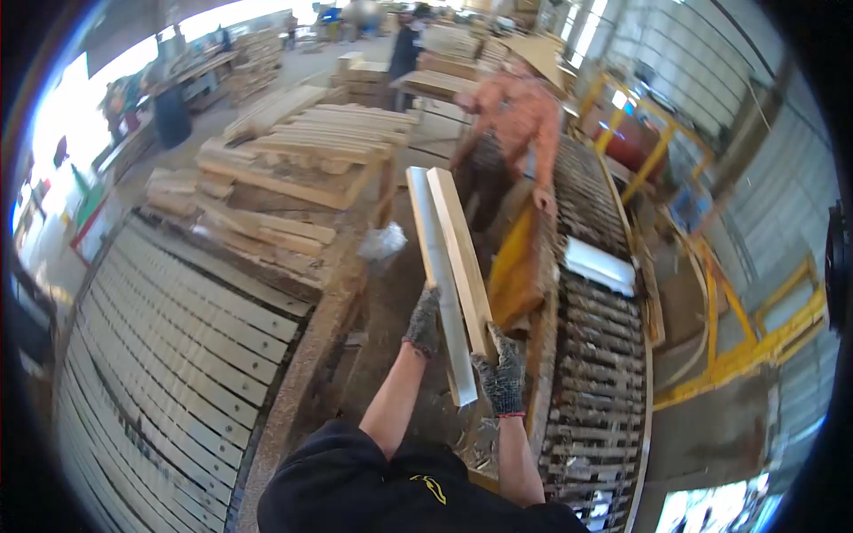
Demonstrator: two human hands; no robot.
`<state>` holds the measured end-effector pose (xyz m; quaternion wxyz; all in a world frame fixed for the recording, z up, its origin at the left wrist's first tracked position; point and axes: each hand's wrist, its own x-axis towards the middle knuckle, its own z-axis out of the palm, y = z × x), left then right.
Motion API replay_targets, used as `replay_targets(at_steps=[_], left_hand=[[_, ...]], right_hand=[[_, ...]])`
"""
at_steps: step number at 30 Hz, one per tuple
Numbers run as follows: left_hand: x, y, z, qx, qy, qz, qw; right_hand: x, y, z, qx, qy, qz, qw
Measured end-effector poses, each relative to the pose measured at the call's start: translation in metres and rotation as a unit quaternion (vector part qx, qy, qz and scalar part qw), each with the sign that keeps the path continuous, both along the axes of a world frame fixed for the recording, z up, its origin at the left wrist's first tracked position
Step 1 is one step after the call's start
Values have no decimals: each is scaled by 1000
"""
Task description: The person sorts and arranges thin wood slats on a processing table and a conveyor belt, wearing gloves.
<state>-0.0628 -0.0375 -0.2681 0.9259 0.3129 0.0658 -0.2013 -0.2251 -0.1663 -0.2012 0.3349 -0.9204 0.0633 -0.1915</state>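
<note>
Two long wooden boards stretch away from me, side by side with a narrow gap between them. My left hand (424, 322), in a grey knit glove, is closed around the edge of the left board (440, 280), whose upper face looks pale grey. In a matching glove, my right hand (500, 373) grips the near end of the right board (459, 258), which is plain light wood. The left board's near end reaches down beside my right fingers.
Slatted conveyor (191, 355) lies left, roller conveyor (595, 382) right, carrying a white block (600, 266). A person in an orange shirt (515, 115) stands ahead near a yellow sheet (517, 271). Stacked lumber (329, 129) and a clear plastic bag (383, 242) are ahead left.
</note>
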Motion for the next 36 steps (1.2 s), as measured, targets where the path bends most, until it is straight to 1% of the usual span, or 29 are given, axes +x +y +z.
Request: replay_targets(at_steps=[1,2,4,5,8,9,10,12,13,15,16,18,20,21,22,24,25,26,27,29,30,31,32,33,34,36], left_hand=[[2,27,16,-10,0,2,1000],[18,53,15,-39,2,23,999],[45,97,-5,-99,12,61,993],[61,121,-18,-182,-41,27,982],[102,198,-53,-251,-118,-28,960],[99,230,-41,-149,-70,41,986],[101,262,-42,-76,-64,79,992],[97,329,-49,71,-40,141,987],[95,359,-46,111,-32,153,981],[84,416,-34,192,-11,177,965],[78,447,-26,276,3,157,948],[60,504,-18,434,39,111,893],[41,552,-28,608,61,97,786],[30,571,-32,686,69,80,720],[19,587,-28,729,79,45,678],[2,609,-24,802,81,-33,591],[-7,616,-44,822,84,-25,563],[-20,621,-77,841,87,-16,534],[-36,623,-110,859,93,-8,503],[-70,614,-174,907,54,37,417],[-82,611,-191,926,33,65,372],[-91,612,-187,887,40,79,454],[-102,611,-184,875,66,63,475],[-112,615,-180,864,94,48,493],[-119,625,-175,853,122,39,506],[-157,643,-176,872,167,46,459]], right_hand=[[22,29,-3,-36,-67,21,997],[43,59,-2,-32,-65,37,997],[74,121,4,-25,-51,65,996],[87,153,4,-55,-57,74,994],[121,235,-3,-110,-92,115,983],[129,259,-6,-117,-89,140,979],[136,284,-7,-122,-81,168,975],[138,326,-10,-130,-59,216,966],[143,339,-25,-137,-58,257,955],[144,366,-33,-95,9,301,949],[144,380,-37,-73,45,325,942],[143,394,-49,-83,118,344,928],[143,408,-63,-94,182,349,915],[143,413,-69,-82,199,377,901],[144,416,-74,-71,216,400,888],[145,421,-87,-46,247,430,867],[146,426,-100,-30,261,442,858],[146,430,-112,-14,274,455,847],[148,436,-122,-33,270,463,843],[154,452,-142,-70,262,485,831],[162,460,-154,-72,280,476,830],[174,468,-163,-77,294,465,831],[178,470,-171,-80,314,450,832],[183,480,-170,15,330,401,854],[198,484,-183,30,291,392,872],[231,479,-230,64,216,370,901]])
